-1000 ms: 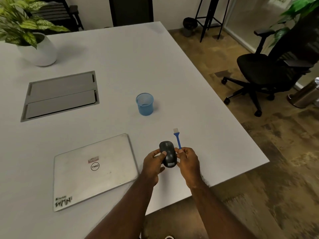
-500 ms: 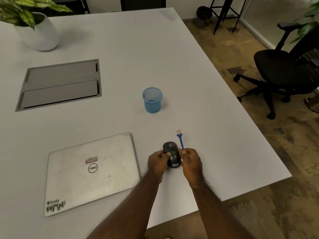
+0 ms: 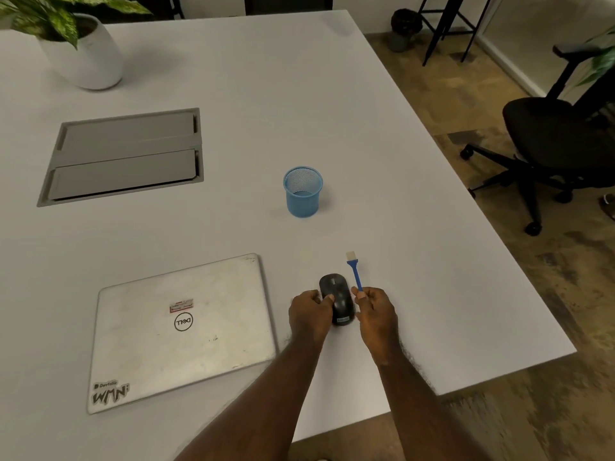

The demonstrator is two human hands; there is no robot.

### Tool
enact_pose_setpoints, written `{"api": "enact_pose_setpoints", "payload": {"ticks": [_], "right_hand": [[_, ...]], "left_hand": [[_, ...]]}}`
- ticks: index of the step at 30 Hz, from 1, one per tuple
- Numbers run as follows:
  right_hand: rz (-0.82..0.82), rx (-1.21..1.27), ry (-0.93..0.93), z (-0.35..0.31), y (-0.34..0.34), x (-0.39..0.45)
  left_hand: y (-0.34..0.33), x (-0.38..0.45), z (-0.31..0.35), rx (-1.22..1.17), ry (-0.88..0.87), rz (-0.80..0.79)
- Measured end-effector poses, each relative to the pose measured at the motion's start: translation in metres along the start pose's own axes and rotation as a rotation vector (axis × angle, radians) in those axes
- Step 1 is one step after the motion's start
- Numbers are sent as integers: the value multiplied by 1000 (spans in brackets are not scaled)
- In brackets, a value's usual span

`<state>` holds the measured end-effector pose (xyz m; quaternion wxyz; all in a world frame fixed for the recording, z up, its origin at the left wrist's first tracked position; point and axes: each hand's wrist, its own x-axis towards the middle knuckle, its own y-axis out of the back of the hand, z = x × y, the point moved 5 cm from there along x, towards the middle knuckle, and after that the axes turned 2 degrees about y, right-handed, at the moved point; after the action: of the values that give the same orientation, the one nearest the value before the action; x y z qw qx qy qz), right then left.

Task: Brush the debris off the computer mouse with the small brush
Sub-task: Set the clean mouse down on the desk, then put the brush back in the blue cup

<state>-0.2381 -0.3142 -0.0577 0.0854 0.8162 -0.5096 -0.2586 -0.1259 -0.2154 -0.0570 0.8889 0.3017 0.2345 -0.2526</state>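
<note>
- Mouse [image 3: 336, 299] sits near the bench [image 3: 432, 261] front edge, left hand [image 3: 309, 314] gripping its 9 o'clock side.
- Right hand [image 3: 376, 312] pinches small brush [image 3: 354, 271] handle, bristles pointing toward 12 o'clock, beside the mouse.

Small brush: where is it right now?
Head view, lower centre: small brush in the right hand, bristles pointing away, just right of the mouse.
</note>
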Motion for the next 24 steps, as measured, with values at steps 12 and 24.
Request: {"api": "enact_pose_setpoints", "payload": {"ticks": [12,24], "right_hand": [[74,83,134,-75,33,5],[131,-184,427,-208,-30,56]], "left_hand": [[96,-7,9,263,-385,156],[209,36,-34,918,-461,289]]}}
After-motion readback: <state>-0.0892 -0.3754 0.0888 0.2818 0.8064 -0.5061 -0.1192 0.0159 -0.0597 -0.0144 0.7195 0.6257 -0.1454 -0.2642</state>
